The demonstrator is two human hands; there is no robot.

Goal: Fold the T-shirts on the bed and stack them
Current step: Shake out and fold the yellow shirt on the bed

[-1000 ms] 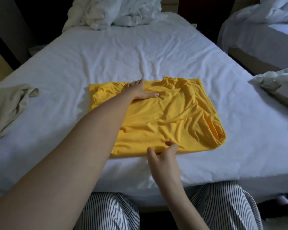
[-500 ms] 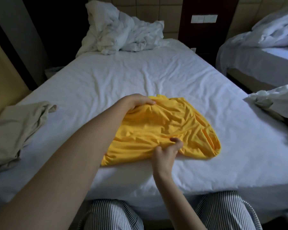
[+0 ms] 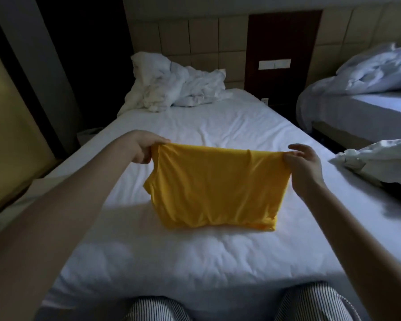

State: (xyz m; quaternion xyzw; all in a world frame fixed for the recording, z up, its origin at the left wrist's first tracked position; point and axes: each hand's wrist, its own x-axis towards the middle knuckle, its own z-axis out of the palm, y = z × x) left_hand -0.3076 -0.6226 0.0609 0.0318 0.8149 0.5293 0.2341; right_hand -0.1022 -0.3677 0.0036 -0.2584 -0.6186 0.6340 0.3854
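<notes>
One yellow shirt (image 3: pixel 215 188) is in view, folded to a rough square and held up by two hands. The left hand (image 3: pixel 142 147) has its grip clamped on the top left corner. The right hand (image 3: pixel 304 165) pinches the top right corner between thumb and fingers, with the forefinger lifted. The shirt hangs taut between them over the middle of the bed (image 3: pixel 218 258), and its lower edge seems to meet the sheet. The bed has a creased white sheet and one crumpled white duvet (image 3: pixel 171 88) heaped at its head. Two knees (image 3: pixel 158 308) in striped cloth show at the near edge. One white bundle (image 3: pixel 377 162) lies to the right. A second bed (image 3: pixel 361 112) stands beyond it. The dim room has a padded tile wall (image 3: pixel 195 40) and one dark panel (image 3: pixel 284 33) carrying a switch plate (image 3: pixel 274 64).
</notes>
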